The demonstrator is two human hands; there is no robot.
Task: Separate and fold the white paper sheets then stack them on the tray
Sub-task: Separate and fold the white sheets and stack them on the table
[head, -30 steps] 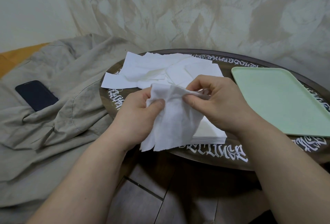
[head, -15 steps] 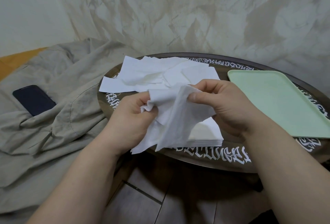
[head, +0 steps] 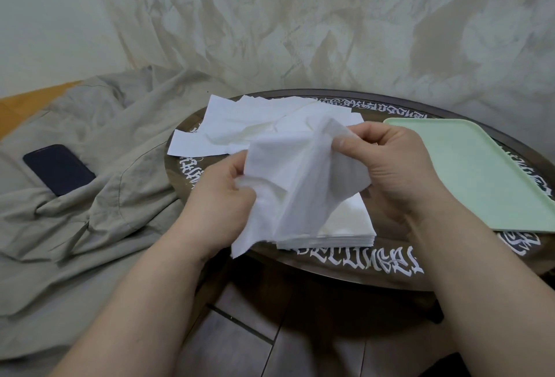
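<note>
From my head camera, my left hand (head: 222, 196) and right hand (head: 387, 163) each pinch the thin white sheet (head: 288, 184). A moment ago its layers stuck together; now they have opened apart. The stack (head: 345, 226) waits underneath, and the green tray (head: 480, 172) has nothing on it yet.

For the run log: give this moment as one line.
step: separating | left hand: pinches sheet | right hand: pinches sheet | tray: no sheets

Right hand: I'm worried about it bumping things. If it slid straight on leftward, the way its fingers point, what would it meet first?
Probably the left hand, which grips the same paper sheet as the right hand; depth is uncertain.
</note>
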